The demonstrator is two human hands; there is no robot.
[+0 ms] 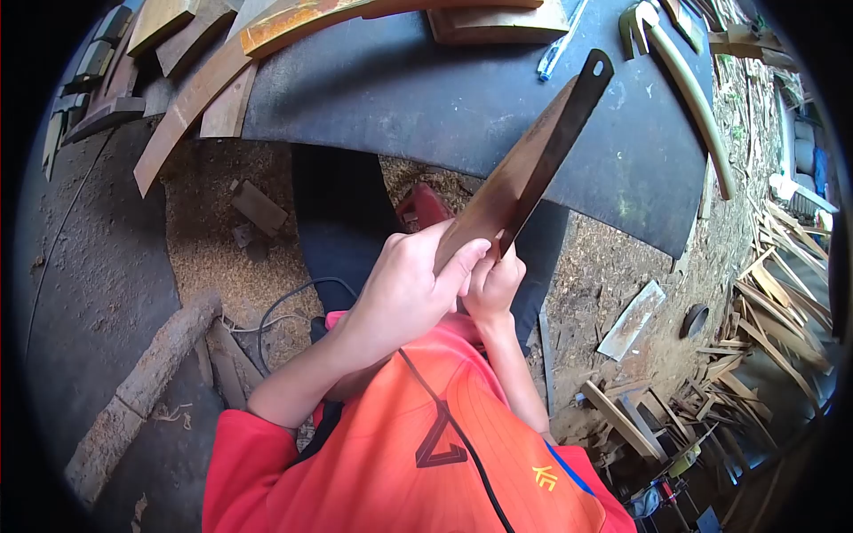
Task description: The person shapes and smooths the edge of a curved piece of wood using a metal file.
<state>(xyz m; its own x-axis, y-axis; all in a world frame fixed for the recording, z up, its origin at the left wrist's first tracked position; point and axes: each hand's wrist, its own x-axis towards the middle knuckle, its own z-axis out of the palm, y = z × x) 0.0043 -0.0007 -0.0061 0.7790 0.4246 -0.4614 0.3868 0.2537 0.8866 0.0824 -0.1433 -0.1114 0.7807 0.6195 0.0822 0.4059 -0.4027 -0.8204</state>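
A dark desk (pixel 382 115) spread at 12 o'clock, with a curved length of wood (pixel 209 89) at 10 to 11 and a hammer (pixel 693 98) at 2. Above its near edge, a brown piece (pixel 508 184) and a dark, holed strip (pixel 562 133) slanted toward 1 o'clock, the left hand (pixel 409 280) curled closed around the piece, the right hand (pixel 493 284) gripping the strip's lower end. A pen (pixel 560 44) lay at 1.

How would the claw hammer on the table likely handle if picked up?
The hammer should feel head-heavy, its claw head looking metallic and its handle wooden. It would probably stay stiff, given the thick handle.
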